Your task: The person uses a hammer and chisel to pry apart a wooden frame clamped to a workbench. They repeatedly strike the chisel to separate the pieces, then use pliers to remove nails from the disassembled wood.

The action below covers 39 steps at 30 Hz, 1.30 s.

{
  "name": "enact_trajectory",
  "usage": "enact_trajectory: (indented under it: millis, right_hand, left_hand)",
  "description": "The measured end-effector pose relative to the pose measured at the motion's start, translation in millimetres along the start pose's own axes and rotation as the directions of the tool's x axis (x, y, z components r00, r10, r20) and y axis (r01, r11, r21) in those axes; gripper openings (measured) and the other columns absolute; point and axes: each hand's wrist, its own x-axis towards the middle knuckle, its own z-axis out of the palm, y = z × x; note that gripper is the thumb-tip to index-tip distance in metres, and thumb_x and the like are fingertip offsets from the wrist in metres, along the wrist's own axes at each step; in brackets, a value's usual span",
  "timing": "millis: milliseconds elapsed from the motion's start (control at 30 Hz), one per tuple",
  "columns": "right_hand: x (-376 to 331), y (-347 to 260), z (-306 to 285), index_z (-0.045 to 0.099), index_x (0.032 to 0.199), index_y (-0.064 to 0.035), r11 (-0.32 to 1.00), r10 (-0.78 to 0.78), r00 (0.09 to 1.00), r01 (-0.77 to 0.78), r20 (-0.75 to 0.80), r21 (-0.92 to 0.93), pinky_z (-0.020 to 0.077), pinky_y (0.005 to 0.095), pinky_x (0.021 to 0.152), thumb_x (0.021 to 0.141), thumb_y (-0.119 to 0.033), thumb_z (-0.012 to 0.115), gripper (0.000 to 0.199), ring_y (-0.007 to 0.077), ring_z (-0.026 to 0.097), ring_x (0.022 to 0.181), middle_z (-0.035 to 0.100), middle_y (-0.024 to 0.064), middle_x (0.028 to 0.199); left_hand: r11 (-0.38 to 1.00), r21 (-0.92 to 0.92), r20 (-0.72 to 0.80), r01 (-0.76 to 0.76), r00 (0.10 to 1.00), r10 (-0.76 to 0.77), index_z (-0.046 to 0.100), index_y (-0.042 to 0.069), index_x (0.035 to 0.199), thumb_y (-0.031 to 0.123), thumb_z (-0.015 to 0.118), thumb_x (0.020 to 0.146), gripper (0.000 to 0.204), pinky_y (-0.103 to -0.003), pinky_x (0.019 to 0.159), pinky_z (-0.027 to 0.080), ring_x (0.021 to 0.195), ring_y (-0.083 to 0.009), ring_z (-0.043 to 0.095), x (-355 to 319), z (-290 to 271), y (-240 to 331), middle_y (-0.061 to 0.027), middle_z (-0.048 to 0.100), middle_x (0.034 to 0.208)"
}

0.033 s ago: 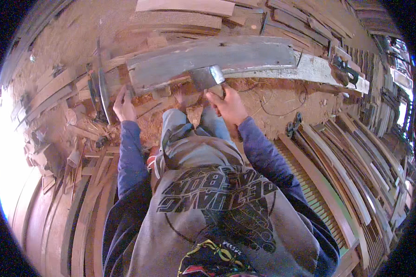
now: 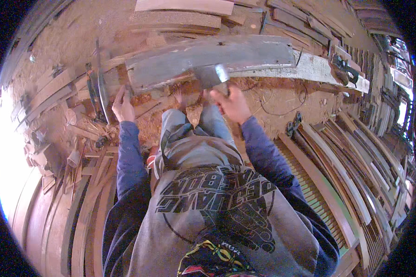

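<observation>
A long weathered grey board (image 2: 185, 57) lies across in front of me. My left hand (image 2: 123, 108) is at its near left corner, fingers reaching up along the end and thumb against it; the fingertips are partly hidden. In my right hand (image 2: 232, 105) is a hatchet-like tool with a broad, nearly rectangular metal blade (image 2: 210, 77). Its blade is over the board's near edge, with light glinting off its right side. The fist covers most of its handle. Whether the blade touches the wood I cannot tell.
A pale plank (image 2: 314, 69) extends to the right under the grey board, with a handsaw (image 2: 349, 74) on it. A long dark blade (image 2: 100, 87) is left of my left hand. Stacked wood strips (image 2: 337, 157) lie at right, planks (image 2: 175, 21) beyond. My feet are just below the board.
My right hand and the hatchet-like tool have shifted a little to the right. The left hand and the grey board have hardly moved.
</observation>
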Motion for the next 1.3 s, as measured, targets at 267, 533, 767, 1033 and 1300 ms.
enact_trajectory:
  millis: [267, 533, 767, 1033, 1300]
  right_hand:
    - [22, 49, -192, 0.059, 0.099, 0.0012, 0.956, 0.098, 0.829, -0.232, -0.55, -0.179, 0.047, 0.0362, 0.05, 0.089, -0.026, 0.066, 0.03, 0.0174, 0.057, 0.056, 0.063, 0.0081, 0.074]
    - [28, 30, -104, 0.054, 0.115, 0.0021, 0.578, -0.184, 0.947, -0.112, -0.263, -0.809, 0.0534, 0.0509, 0.07, 0.085, -0.026, 0.059, 0.041, 0.0411, 0.066, 0.079, 0.067, 0.025, 0.094]
    - [43, -52, 93, 0.059, 0.084, 0.0016, 0.766, 0.028, 0.949, 0.182, 0.314, -0.616, 0.0531, 0.0531, 0.066, 0.085, -0.031, 0.062, 0.033, 0.0403, 0.065, 0.07, 0.065, 0.0232, 0.079]
    - [39, -21, 31, 0.062, 0.099, 0.0022, 0.92, -0.192, 0.97, 0.231, 0.15, -0.318, 0.0529, 0.0483, 0.064, 0.092, -0.044, 0.058, 0.047, 0.0385, 0.065, 0.066, 0.067, 0.0198, 0.079]
    - [47, 39, -209, 0.058, 0.094, -0.0089, 0.973, 0.182, 0.865, -0.228, -0.468, -0.043, 0.0415, 0.0258, 0.041, 0.091, -0.02, 0.066, 0.015, 0.0103, 0.05, 0.046, 0.054, 0.0002, 0.062]
  left_hand:
    - [0.989, -0.149, 0.025, 0.013, 1.0, -0.009, 0.062, -0.003, 0.125, 0.009, 0.059, 0.088, 0.039, -0.032, 0.104, 0.041, 0.122, -0.0218, 0.057, -2, 10, 0, -0.015, 0.063, 0.128]
    - [0.999, -0.008, 0.009, -0.051, 0.999, 0.051, 0.063, -0.003, 0.124, 0.009, 0.06, 0.088, 0.038, -0.033, 0.105, 0.041, 0.121, -0.0228, 0.058, -3, 10, -2, -0.0157, 0.064, 0.126]
    - [0.974, -0.192, 0.054, 0.122, 0.992, -0.113, 0.064, -0.003, 0.123, 0.011, 0.061, 0.089, 0.037, -0.031, 0.098, 0.045, 0.11, -0.0182, 0.061, 8, 10, -25, -0.0132, 0.067, 0.119]
    - [0.97, -0.217, 0.068, 0.107, 0.993, -0.094, 0.062, -0.003, 0.125, 0.008, 0.058, 0.09, 0.037, -0.03, 0.1, 0.044, 0.115, -0.0188, 0.059, 3, 6, -14, -0.0143, 0.064, 0.125]
    - [0.995, 0.075, 0.043, -0.07, 0.997, 0.067, 0.063, -0.003, 0.123, 0.008, 0.058, 0.09, 0.036, -0.032, 0.104, 0.043, 0.12, -0.0198, 0.058, -2, 5, 7, -0.014, 0.064, 0.126]
